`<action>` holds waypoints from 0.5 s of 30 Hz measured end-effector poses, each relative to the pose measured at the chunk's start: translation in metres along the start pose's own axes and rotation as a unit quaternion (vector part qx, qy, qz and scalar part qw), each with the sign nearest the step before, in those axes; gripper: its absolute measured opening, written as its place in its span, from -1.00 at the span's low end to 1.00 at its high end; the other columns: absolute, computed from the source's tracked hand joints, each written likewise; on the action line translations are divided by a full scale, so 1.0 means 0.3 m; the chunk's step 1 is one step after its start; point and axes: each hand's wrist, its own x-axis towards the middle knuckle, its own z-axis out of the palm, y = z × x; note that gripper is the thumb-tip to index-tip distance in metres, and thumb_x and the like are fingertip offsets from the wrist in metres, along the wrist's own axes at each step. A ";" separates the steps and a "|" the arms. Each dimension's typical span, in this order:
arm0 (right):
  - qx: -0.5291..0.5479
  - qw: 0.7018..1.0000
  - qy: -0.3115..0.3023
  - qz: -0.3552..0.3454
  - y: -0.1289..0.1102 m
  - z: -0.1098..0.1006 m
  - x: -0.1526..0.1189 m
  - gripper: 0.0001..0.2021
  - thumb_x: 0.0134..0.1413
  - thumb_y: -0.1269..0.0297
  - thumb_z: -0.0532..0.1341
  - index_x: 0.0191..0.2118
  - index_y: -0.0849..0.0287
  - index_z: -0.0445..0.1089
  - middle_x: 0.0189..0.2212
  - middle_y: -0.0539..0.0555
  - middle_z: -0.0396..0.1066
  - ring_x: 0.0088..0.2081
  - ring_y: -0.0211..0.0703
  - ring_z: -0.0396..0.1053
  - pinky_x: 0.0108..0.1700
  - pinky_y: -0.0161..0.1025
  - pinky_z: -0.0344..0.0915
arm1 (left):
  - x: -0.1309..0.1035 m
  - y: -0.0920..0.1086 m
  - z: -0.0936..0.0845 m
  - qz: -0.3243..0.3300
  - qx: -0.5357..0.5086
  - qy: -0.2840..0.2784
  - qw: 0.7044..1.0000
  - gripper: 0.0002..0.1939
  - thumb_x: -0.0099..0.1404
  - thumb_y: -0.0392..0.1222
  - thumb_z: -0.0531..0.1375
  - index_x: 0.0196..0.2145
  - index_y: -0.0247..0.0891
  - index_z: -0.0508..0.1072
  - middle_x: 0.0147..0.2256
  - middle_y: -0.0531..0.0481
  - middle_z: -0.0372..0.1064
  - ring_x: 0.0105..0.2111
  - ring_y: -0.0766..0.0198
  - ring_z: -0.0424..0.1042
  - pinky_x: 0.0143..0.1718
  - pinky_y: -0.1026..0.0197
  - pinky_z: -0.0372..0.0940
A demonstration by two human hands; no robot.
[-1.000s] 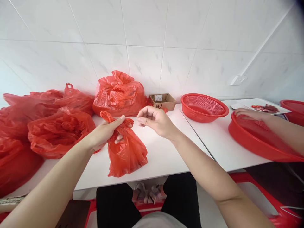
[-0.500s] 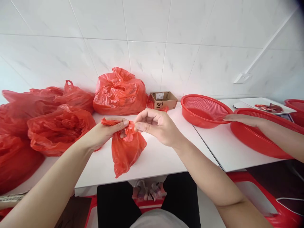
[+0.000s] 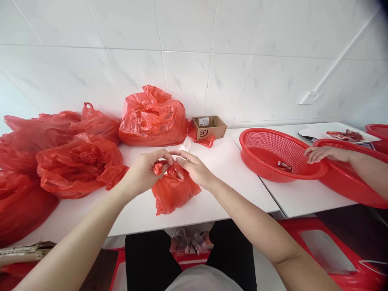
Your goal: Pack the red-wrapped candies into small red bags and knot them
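Note:
A small red plastic bag point(image 3: 176, 192) hangs or rests just over the white table point(image 3: 218, 186) in front of me, its top gathered and twisted. My left hand point(image 3: 149, 167) is closed around the gathered top, with a red tuft poking out between thumb and fingers. Close against it, my right hand point(image 3: 194, 165) has its fingers bent over the neck of the same bag. The fingertips of both hands meet there and partly hide the plastic, so the knot or twist itself is hard to make out.
Several filled red bags point(image 3: 81, 165) crowd the left, and a big one point(image 3: 153, 117) stands by the wall beside a small cardboard box point(image 3: 209, 128). At right, a co-worker's hand point(image 3: 329, 154) touches a red basket point(image 3: 281, 176) with a small packet point(image 3: 285, 166) inside.
My hands have come together over the small bag, gathering its top. The co-worker's red basket has shifted right and nearer, and a small packet now shows in it.

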 end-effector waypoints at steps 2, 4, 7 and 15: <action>0.038 0.999 -0.028 0.001 0.004 0.002 -0.002 -0.71 0.27 0.17 0.13 0.06 0.05 0.35 -0.35 -0.02 0.41 -0.35 -0.24 0.38 -0.16 -0.22 0.38 | -0.009 -0.023 0.039 0.080 0.087 0.103 0.988 -0.94 0.23 -0.26 0.09 -0.37 -0.19 0.36 -0.27 -0.03 0.48 -0.27 0.21 0.45 -0.31 0.23 0.29; 0.049 0.997 -0.053 -0.001 0.002 -0.001 -0.007 -0.76 0.24 0.13 0.18 -0.05 0.09 0.39 -0.27 0.01 0.43 -0.24 -0.22 0.39 -0.12 -0.23 0.37 | -0.016 -0.039 0.069 0.123 0.126 0.150 0.973 -0.89 0.26 -0.30 0.06 -0.29 -0.18 0.36 -0.14 -0.06 0.48 -0.18 0.21 0.46 -0.25 0.23 0.30; -0.009 0.998 -0.051 -0.021 -0.008 -0.021 -0.015 -0.70 0.23 0.00 0.16 -0.31 0.16 0.36 -0.38 -0.02 0.36 -0.32 -0.26 0.34 -0.21 -0.28 0.33 | -0.020 -0.047 0.083 0.122 0.134 0.125 0.976 -0.72 0.35 -0.25 0.01 -0.03 -0.19 0.39 -0.02 -0.10 0.45 -0.11 0.20 0.47 -0.14 0.19 0.32; -0.289 0.944 0.161 -0.008 0.079 -0.221 0.046 -0.70 0.27 0.06 0.10 -0.43 0.12 0.21 -0.51 -0.07 0.37 -0.39 -0.23 0.43 -0.26 -0.28 0.23 | -0.133 -0.067 0.102 0.013 0.170 0.017 0.985 -0.62 0.44 -0.02 -0.06 -0.12 -0.14 0.52 -0.01 -0.09 0.50 0.01 0.00 0.37 -0.11 -0.01 0.35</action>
